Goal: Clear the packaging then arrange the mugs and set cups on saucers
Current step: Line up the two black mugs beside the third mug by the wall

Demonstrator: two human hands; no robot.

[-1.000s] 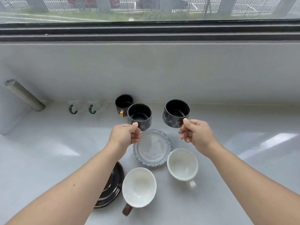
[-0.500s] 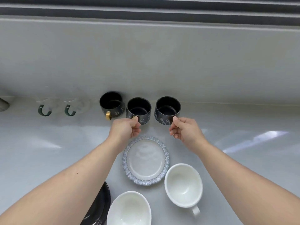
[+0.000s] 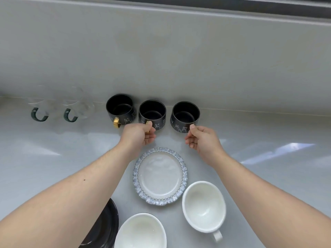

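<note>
Both hands grip black mugs standing against the grey wall.
Left hand (image 3: pixel 138 135) pinches the middle mug (image 3: pixel 152 114) by its gold handle; right hand (image 3: pixel 201 140) closes on the right mug (image 3: pixel 185 116) (handle hidden). A blue-rimmed saucer (image 3: pixel 184 171) lies just nearer.

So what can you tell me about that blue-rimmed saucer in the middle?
The saucer is round, seemingly glazed ceramic, with a pale glossy well and a ruffled, mottled blue-grey rim edged by a dotted line. It lies flat and empty on the grey counter, between the person's forearms, nearer than the row of black mugs. Nothing visibly touches it.
</note>
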